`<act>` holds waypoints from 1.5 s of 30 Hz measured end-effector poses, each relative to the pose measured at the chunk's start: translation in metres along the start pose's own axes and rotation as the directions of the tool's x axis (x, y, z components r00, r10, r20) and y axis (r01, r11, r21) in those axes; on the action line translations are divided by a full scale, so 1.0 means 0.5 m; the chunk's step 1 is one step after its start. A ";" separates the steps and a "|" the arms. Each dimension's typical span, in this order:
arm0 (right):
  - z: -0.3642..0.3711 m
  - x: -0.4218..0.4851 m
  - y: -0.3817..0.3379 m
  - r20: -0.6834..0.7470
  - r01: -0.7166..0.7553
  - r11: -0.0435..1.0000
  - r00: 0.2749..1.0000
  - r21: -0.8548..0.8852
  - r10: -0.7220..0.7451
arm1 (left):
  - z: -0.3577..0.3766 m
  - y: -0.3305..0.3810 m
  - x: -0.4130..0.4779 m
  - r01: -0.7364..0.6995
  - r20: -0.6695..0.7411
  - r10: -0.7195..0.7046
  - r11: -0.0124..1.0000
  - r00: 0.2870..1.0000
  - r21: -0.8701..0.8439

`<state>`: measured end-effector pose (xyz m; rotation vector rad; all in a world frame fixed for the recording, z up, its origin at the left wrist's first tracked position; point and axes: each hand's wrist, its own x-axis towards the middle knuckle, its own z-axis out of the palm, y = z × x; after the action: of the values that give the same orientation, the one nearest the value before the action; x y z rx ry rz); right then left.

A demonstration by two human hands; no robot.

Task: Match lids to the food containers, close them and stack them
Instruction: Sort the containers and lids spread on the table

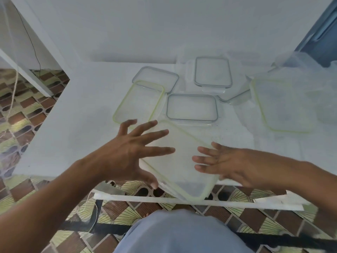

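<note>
**Open hands press a green-rimmed lid at the desk's near edge**

A person's left hand (131, 152), fingers splayed and straight, lies over the left side of a large green-rimmed lid (182, 167). The thumb touches the lid's near-left edge, seemingly to steady it. At eleven o'clock from that hand a narrower green-rimmed lid (138, 101) rests flat on the white desk (73, 125), overlapping a grey-rimmed lid (160, 75) behind it. The large green-rimmed lid sits askew at six o'clock with one corner overhanging the desk, likely drawn close for pressing. Whether a container sits beneath it cannot be told. At twelve o'clock lies a second grey-rimmed lid (191, 108), and beyond it a third grey-rimmed lid (213, 72) that seems seated on a container. The right hand (224, 163), equally open with straight fingers, meets the large lid's right side and holds nothing. At two o'clock a broad green-rimmed lid (280, 105) lies flat, with blurred clear containers (310, 73) past it. The lids are spread in nearly a single layer, probably so rim colour and size can be compared at a glance.
</note>
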<state>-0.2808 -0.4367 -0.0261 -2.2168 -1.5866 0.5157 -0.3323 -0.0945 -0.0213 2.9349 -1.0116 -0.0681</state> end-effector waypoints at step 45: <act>0.043 0.061 0.003 -0.216 -0.416 0.893 0.900 -0.173 0.378 | 0.098 0.078 0.005 0.224 -0.232 -0.308 0.918 0.923 -0.327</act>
<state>-0.2810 -0.4061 -0.0479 -2.6895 -1.1415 0.2481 -0.3569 -0.1277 -0.0685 2.6842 -0.5035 0.1700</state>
